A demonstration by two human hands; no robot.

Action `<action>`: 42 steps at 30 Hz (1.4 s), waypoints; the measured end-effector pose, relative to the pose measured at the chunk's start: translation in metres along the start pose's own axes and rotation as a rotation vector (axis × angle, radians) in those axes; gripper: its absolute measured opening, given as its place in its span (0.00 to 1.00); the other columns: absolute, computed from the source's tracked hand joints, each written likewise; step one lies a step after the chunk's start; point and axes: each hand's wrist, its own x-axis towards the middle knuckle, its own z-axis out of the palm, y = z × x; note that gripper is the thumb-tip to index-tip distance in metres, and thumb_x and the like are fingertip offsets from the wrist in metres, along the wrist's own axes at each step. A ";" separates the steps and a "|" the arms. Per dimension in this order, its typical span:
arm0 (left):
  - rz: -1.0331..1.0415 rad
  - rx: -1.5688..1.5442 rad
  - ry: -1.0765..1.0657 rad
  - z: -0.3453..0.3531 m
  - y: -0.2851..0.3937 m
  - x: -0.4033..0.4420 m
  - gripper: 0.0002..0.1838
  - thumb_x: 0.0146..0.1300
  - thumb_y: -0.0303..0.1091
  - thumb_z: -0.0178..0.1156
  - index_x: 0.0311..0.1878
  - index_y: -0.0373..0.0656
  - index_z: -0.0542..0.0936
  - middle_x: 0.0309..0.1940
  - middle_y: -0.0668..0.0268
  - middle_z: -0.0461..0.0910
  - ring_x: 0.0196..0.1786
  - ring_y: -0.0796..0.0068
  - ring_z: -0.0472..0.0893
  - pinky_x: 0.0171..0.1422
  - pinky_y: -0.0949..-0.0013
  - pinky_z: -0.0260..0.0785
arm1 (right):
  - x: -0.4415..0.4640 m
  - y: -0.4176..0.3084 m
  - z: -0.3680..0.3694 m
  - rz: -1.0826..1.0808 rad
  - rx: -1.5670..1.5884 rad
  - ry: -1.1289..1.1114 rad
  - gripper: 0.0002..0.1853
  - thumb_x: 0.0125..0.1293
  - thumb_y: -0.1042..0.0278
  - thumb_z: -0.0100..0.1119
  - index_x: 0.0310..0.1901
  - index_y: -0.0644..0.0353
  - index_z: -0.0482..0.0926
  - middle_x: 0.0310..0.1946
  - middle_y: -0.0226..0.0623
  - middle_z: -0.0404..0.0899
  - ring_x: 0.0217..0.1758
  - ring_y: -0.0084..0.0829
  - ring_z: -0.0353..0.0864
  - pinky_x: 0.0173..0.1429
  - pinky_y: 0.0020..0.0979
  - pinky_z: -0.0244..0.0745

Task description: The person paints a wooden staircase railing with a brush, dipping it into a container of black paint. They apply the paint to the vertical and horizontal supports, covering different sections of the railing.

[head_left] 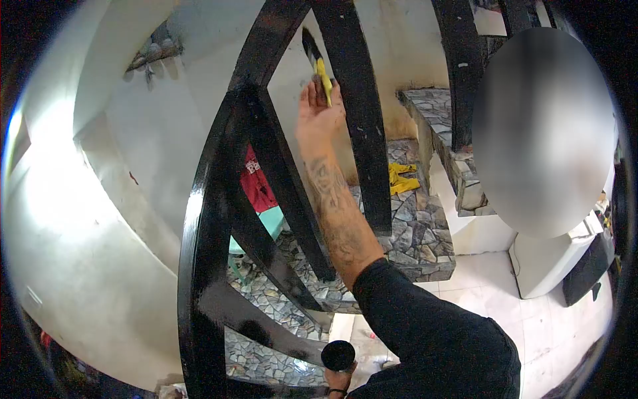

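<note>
At 9 o'clock a pale wall [60, 219] shines under bright light, with a small dark shelf [154, 53] on it at 10 o'clock. Right of the wall stands the black frame [206, 266], its curved slats spreading from 12 down to 7 o'clock, glossy in places. Through its gaps show a red cloth [259, 183] between 9 and 10 o'clock and, just below it, a pale green tabletop [271, 221]. At 12 o'clock, in the gap between two slats, is the brush [320, 72], dark bristles up and tilted toward 11; whether they touch the frame I cannot tell. The right hand [321, 110] has its grip closed on the yellow handle, palm toward the camera. At 6 o'clock the left hand [339, 380] holds up a black cup [338, 356], its grip around it and the fingers mostly hidden. Near 3 o'clock a yellow cloth [403, 179] lies on a stone ledge [428, 233]. Beyond the ledge, toward 4 o'clock, a white box [541, 272] stands on the tiled floor [478, 286], a dark panel [590, 266] just beside it.
</note>
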 end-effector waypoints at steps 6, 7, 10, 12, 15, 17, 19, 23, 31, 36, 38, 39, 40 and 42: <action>0.028 0.062 0.012 -0.001 -0.001 -0.001 0.33 0.42 0.46 0.78 0.54 0.46 0.81 0.49 0.58 0.84 0.53 0.55 0.81 0.60 0.57 0.71 | -0.014 0.020 0.010 -0.129 -0.309 -0.072 0.16 0.71 0.57 0.55 0.54 0.58 0.75 0.41 0.40 0.82 0.35 0.29 0.82 0.42 0.31 0.81; -0.015 0.017 0.003 -0.001 -0.001 -0.002 0.33 0.43 0.48 0.77 0.54 0.46 0.81 0.50 0.58 0.83 0.54 0.54 0.80 0.61 0.57 0.70 | -0.019 0.019 0.005 -0.201 -0.437 -0.121 0.17 0.71 0.57 0.55 0.54 0.59 0.75 0.42 0.40 0.82 0.34 0.28 0.82 0.42 0.31 0.81; -0.256 -0.150 -0.048 -0.003 0.003 -0.007 0.35 0.48 0.60 0.71 0.56 0.48 0.80 0.59 0.59 0.78 0.61 0.52 0.74 0.68 0.54 0.64 | -0.022 0.015 0.006 -0.193 -0.246 0.017 0.16 0.69 0.56 0.58 0.51 0.58 0.76 0.38 0.38 0.83 0.32 0.26 0.80 0.35 0.26 0.78; -0.329 -0.207 -0.041 -0.016 0.027 -0.001 0.32 0.45 0.51 0.75 0.52 0.44 0.82 0.51 0.57 0.82 0.53 0.54 0.79 0.61 0.56 0.69 | -0.021 0.013 0.027 -0.178 -0.012 0.085 0.15 0.69 0.56 0.60 0.49 0.58 0.77 0.38 0.39 0.83 0.30 0.27 0.81 0.31 0.24 0.78; -0.400 -0.202 -0.055 -0.024 0.044 0.005 0.29 0.43 0.46 0.77 0.49 0.43 0.83 0.47 0.57 0.84 0.48 0.55 0.82 0.55 0.57 0.73 | -0.002 0.026 0.043 -0.149 -0.012 -0.019 0.22 0.71 0.53 0.54 0.60 0.58 0.68 0.49 0.43 0.79 0.41 0.30 0.81 0.45 0.30 0.81; -0.273 -0.113 -0.030 -0.021 0.037 0.001 0.28 0.43 0.46 0.77 0.48 0.43 0.84 0.47 0.57 0.84 0.47 0.54 0.82 0.54 0.57 0.73 | 0.000 0.030 0.042 -0.179 -0.131 -0.010 0.19 0.69 0.57 0.58 0.54 0.60 0.73 0.42 0.44 0.82 0.33 0.30 0.82 0.37 0.29 0.82; 0.015 0.024 0.034 -0.011 0.018 0.001 0.27 0.43 0.45 0.77 0.48 0.44 0.84 0.47 0.57 0.84 0.47 0.54 0.82 0.54 0.57 0.74 | -0.003 0.029 0.021 -0.311 -0.279 -0.069 0.16 0.68 0.61 0.61 0.51 0.62 0.77 0.37 0.43 0.84 0.28 0.29 0.82 0.32 0.28 0.81; -0.021 -0.065 0.022 -0.016 0.026 0.001 0.27 0.47 0.46 0.74 0.51 0.47 0.83 0.50 0.56 0.83 0.56 0.52 0.79 0.64 0.56 0.68 | -0.057 -0.020 -0.010 -0.219 -0.493 -0.096 0.14 0.66 0.62 0.63 0.46 0.64 0.79 0.34 0.41 0.84 0.25 0.28 0.82 0.32 0.27 0.81; -0.284 -0.419 0.064 -0.054 0.045 0.027 0.31 0.55 0.43 0.72 0.59 0.38 0.75 0.55 0.51 0.79 0.60 0.54 0.77 0.65 0.56 0.67 | -0.199 -0.209 -0.081 0.137 -1.129 -0.490 0.16 0.68 0.60 0.53 0.47 0.66 0.77 0.42 0.47 0.80 0.37 0.38 0.81 0.38 0.36 0.78; -0.044 -0.072 0.143 -0.056 0.023 0.041 0.35 0.47 0.42 0.73 0.57 0.36 0.75 0.54 0.47 0.76 0.59 0.47 0.75 0.65 0.53 0.66 | -0.273 -0.250 -0.086 0.310 -1.307 -0.928 0.06 0.49 0.74 0.64 0.30 0.63 0.78 0.23 0.48 0.82 0.26 0.42 0.83 0.39 0.42 0.78; -0.011 0.054 0.143 -0.055 0.032 0.041 0.34 0.47 0.39 0.73 0.57 0.36 0.74 0.54 0.49 0.77 0.59 0.49 0.75 0.64 0.56 0.67 | -0.288 -0.253 -0.085 0.495 -1.473 -0.997 0.04 0.49 0.75 0.66 0.27 0.59 0.80 0.20 0.41 0.82 0.26 0.42 0.83 0.36 0.40 0.77; 0.019 0.032 0.124 -0.051 0.030 0.042 0.34 0.46 0.39 0.74 0.57 0.36 0.74 0.54 0.50 0.76 0.59 0.50 0.76 0.64 0.57 0.68 | -0.287 -0.253 -0.079 0.615 -1.656 -1.113 0.05 0.49 0.75 0.67 0.27 0.58 0.80 0.23 0.40 0.83 0.28 0.42 0.83 0.36 0.39 0.77; 0.053 0.011 0.106 -0.047 0.027 0.047 0.35 0.45 0.38 0.74 0.57 0.36 0.74 0.54 0.51 0.76 0.58 0.52 0.76 0.64 0.58 0.68 | -0.288 -0.258 -0.087 0.620 -1.708 -1.173 0.05 0.49 0.74 0.68 0.29 0.59 0.81 0.25 0.40 0.83 0.30 0.42 0.83 0.35 0.38 0.76; 0.058 0.023 0.082 -0.039 0.026 0.052 0.38 0.44 0.38 0.76 0.59 0.36 0.72 0.54 0.53 0.76 0.57 0.54 0.77 0.64 0.59 0.68 | -0.286 -0.261 -0.111 0.682 -1.686 -1.285 0.08 0.48 0.74 0.69 0.31 0.60 0.81 0.28 0.41 0.81 0.32 0.44 0.82 0.35 0.37 0.75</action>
